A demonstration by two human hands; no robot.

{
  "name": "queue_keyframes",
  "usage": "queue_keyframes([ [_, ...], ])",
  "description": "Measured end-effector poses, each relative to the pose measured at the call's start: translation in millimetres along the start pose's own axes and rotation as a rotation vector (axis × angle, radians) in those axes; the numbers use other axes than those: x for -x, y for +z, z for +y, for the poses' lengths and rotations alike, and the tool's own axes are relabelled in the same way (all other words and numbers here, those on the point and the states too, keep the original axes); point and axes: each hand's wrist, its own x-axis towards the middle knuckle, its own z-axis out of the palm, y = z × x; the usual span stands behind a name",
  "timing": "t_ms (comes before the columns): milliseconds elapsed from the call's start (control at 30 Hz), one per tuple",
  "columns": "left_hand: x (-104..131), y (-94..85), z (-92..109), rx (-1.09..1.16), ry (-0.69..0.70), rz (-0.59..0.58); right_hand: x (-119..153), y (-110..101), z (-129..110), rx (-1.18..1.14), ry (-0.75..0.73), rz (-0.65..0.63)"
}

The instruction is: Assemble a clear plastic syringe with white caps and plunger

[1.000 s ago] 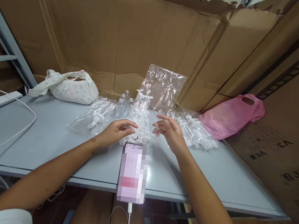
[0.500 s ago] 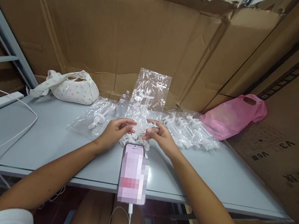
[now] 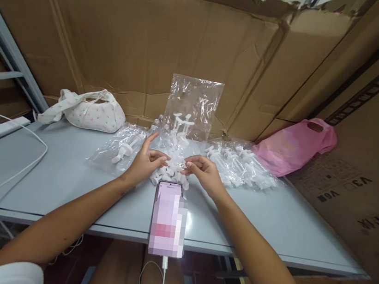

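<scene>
Both the left hand (image 3: 144, 164) and the right hand (image 3: 203, 171) pinch the lower edge of a clear plastic bag (image 3: 192, 107) standing upright just beyond them, over white pump parts (image 3: 169, 173) lying between them on the table (image 3: 58, 180); a phone (image 3: 168, 218) lies just nearer.

cardboard box (image 3: 362, 183) | upside-down print | "V3", "V6"

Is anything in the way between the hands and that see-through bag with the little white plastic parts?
No, nothing visible is in the way. The left hand and right hand both already touch the clear bag at its lower edge. The phone lies nearer the table edge, below the hands, not between them and the bag.
</scene>
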Motion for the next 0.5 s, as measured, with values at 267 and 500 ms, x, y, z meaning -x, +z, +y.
queue_keyframes([
  [267, -2.9, 0.3, -0.4, 0.154, -0.112, -0.027, 1.6, 5.5, 6.7, 0.049, -0.070, -0.010],
  [500, 1.3, 6.5, -2.1, 0.077, -0.002, -0.005, 4.7, 9.9, 7.8, 0.088, -0.163, -0.028],
])
